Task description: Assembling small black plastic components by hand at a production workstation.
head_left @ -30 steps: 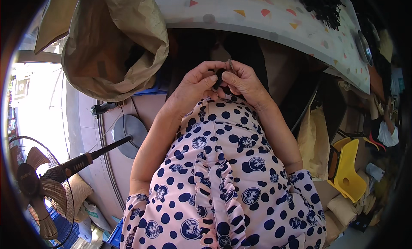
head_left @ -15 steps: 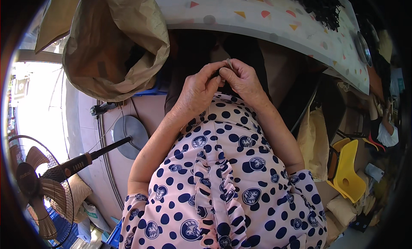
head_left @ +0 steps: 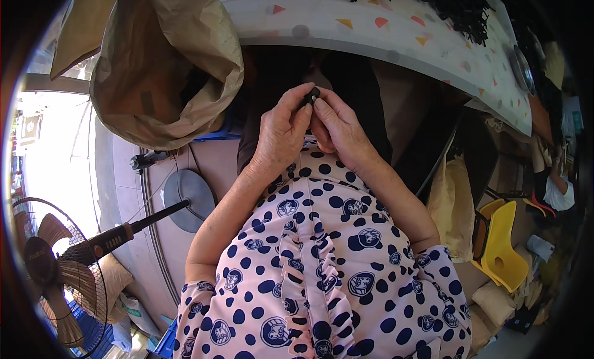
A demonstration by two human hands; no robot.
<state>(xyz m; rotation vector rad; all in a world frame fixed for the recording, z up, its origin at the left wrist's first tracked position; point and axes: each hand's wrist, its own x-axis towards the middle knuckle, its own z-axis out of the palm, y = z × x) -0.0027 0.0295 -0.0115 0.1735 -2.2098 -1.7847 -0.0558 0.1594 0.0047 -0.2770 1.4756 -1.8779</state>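
Both of my hands meet over my lap, just short of the table's near edge. Between the fingertips is a small black part (head_left: 312, 95), its exact kind too small to make out. My left hand (head_left: 283, 124) pinches it from the left with thumb and forefinger. From the other side my right hand (head_left: 339, 125) closes on it, thumb lying along the near side and the other fingers curled below. Past the hands, on the patterned tablecloth (head_left: 346, 40), lies a heap of thin black pieces (head_left: 461, 9).
A large open brown paper sack (head_left: 167, 127) stands at the left, dark inside. A standing fan (head_left: 59, 260) is at the lower left, near a round grey base (head_left: 189, 198). To the right are a tan sack (head_left: 450, 204) and a yellow chair (head_left: 502, 247).
Both hands have shifted slightly to the left. The black part now shows at the fingertips, where a pale sliver showed before. My right fingers have curled further under.
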